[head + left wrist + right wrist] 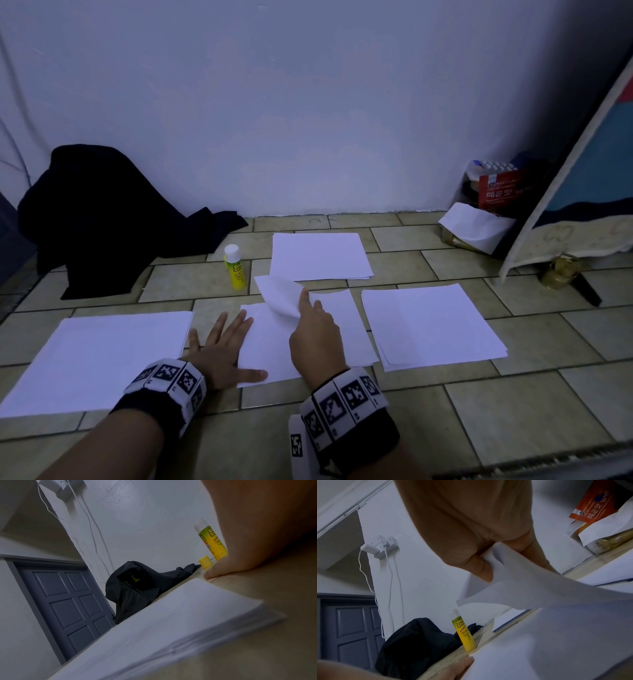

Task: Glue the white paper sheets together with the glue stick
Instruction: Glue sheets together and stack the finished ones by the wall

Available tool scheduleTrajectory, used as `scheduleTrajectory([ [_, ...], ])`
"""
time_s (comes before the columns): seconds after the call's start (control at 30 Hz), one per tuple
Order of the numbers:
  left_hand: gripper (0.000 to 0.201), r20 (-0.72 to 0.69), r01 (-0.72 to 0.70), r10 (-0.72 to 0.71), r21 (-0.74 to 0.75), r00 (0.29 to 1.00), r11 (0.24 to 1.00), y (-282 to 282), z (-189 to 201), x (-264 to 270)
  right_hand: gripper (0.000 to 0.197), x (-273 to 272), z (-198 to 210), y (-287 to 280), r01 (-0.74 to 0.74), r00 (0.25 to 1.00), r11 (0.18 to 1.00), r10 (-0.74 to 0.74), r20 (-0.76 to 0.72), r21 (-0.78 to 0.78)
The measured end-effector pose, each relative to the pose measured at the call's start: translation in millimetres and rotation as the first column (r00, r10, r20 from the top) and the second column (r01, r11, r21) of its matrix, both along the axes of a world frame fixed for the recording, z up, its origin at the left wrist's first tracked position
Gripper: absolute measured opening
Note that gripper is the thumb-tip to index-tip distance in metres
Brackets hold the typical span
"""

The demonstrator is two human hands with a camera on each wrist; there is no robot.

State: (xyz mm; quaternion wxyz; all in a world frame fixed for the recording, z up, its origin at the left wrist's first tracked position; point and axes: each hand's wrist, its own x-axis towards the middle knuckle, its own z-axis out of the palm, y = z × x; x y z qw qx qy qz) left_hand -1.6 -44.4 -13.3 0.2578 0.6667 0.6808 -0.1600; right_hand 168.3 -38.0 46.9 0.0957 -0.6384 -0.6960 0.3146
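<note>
White paper everywhere on the tiled floor [534, 404]. Head view: my left hand [222, 346] lies flat, fingers spread and straight, thumb pressing the near left corner of the middle sheet [270, 346]. My right hand [313, 337] pinches the top sheet [279, 294] by its far left corner and holds it peeled up and curled over. Three more stacks lie around: left stack [99, 356], far stack [320, 255], right stack [431, 325]. Glue stick [234, 267] stands upright just left of the far stack, near the lifted corner, touched by neither hand. Dark cloth [113, 219] heaped against the wall.

Left wrist view: one fingertip [212, 574] flat on the floor; the other fingers are out of shot. Glue stick [212, 540] stands beyond it, with a small yellow cap-like piece [205, 561] beside its base; whether the stick is open I cannot tell. Left stack's edge [171, 626] fills the foreground, blurred.

Right wrist view: thumb [481, 569] and fingers clamp the lifted sheet's corner [505, 582]; paper bows down from the grip. Glue stick [464, 628] stands below, well clear.

Judgement: step in hand is separating one sheet; no glue visibly applied yet. Next move calls for setting this sheet somewhere stable, freeing the right hand, reaching for the stick while the left hand pins the paper.
</note>
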Motion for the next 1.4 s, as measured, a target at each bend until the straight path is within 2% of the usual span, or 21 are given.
scheduleTrajectory([
  [0.07,0.108,0.007,-0.007,0.007,0.011,1.000,1.000,-0.7,1.5,1.2,0.064,-0.8,-1.6,-0.4,-0.005,1.000,1.000,0.005,-0.006,0.003],
  [0.2,0.110,0.011,-0.011,0.011,0.017,1.000,1.000,0.4,0.6,0.7,0.064,-0.8,-2.1,0.6,0.009,1.000,1.000,-0.008,-0.025,0.004],
  [0.23,0.116,0.014,-0.004,0.004,0.015,1.000,1.000,1.0,-1.0,-0.8,0.065,-0.9,-2.0,1.1,0.010,1.000,1.000,-0.010,-0.029,0.003],
  [0.3,0.139,0.031,0.008,-0.008,0.000,0.999,1.000,2.7,-2.3,-3.7,0.064,-1.1,-1.9,1.9,0.015,0.999,1.000,-0.015,-0.033,0.002],
  [0.37,0.147,0.030,0.024,-0.024,-0.004,0.999,1.000,3.5,-3.9,-5.4,0.064,-1.6,-2.4,2.8,0.019,0.999,1.000,-0.019,-0.034,0.000],
  [0.47,0.146,0.035,0.014,-0.013,-0.010,0.999,1.000,3.5,-3.2,-4.9,0.063,-1.8,-3.1,2.7,0.013,0.999,1.000,-0.013,-0.032,-0.010],
  [0.57,0.118,0.025,0.002,-0.003,0.017,1.000,1.000,0.5,-2.6,-3.3,0.063,-2.0,-3.7,2.1,0.012,0.999,1.000,-0.012,-0.034,0.003],
  [0.6,0.118,0.028,0.002,-0.003,0.020,1.000,1.000,0.5,-1.6,-3.4,0.063,-2.4,-3.8,1.7,0.014,0.999,1.000,-0.013,-0.036,0.007],
  [0.7,0.153,0.040,0.032,-0.032,-0.001,0.999,0.999,2.2,-0.6,-4.1,0.063,-3.8,-3.2,2.4,0.013,0.999,1.000,-0.012,-0.042,0.012],
  [0.77,0.160,0.044,0.036,-0.036,0.003,0.998,0.999,3.2,-0.4,-3.9,0.063,-4.5,-3.0,2.5,0.011,0.999,1.000,-0.010,-0.042,0.014],
  [0.93,0.137,0.062,0.021,-0.021,0.000,0.998,1.000,1.0,0.8,-4.5,0.064,-4.4,-3.7,3.2,-0.004,1.000,1.000,0.004,-0.030,0.010],
  [1.07,0.159,0.060,0.032,-0.032,0.012,0.998,0.999,1.6,0.3,-4.0,0.064,-5.3,-4.6,2.3,-0.014,1.000,1.000,0.015,-0.027,0.011],
  [1.17,0.159,0.052,0.033,-0.033,0.004,0.998,0.999,2.3,1.5,-3.3,0.064,-6.8,-6.3,1.9,-0.008,1.000,1.000,0.008,-0.029,0.010],
  [1.3,0.126,0.035,0.012,-0.012,-0.008,0.999,1.000,0.5,1.1,-2.4,0.064,-8.0,-6.8,3.2,-0.014,0.999,1.000,0.014,-0.030,0.002],
  [1.4,0.120,0.028,0.009,-0.009,0.000,1.000,1.000,-0.2,0.7,-1.7,0.065,-8.3,-7.1,3.1,-0.011,0.999,1.000,0.011,-0.034,-0.003],
])
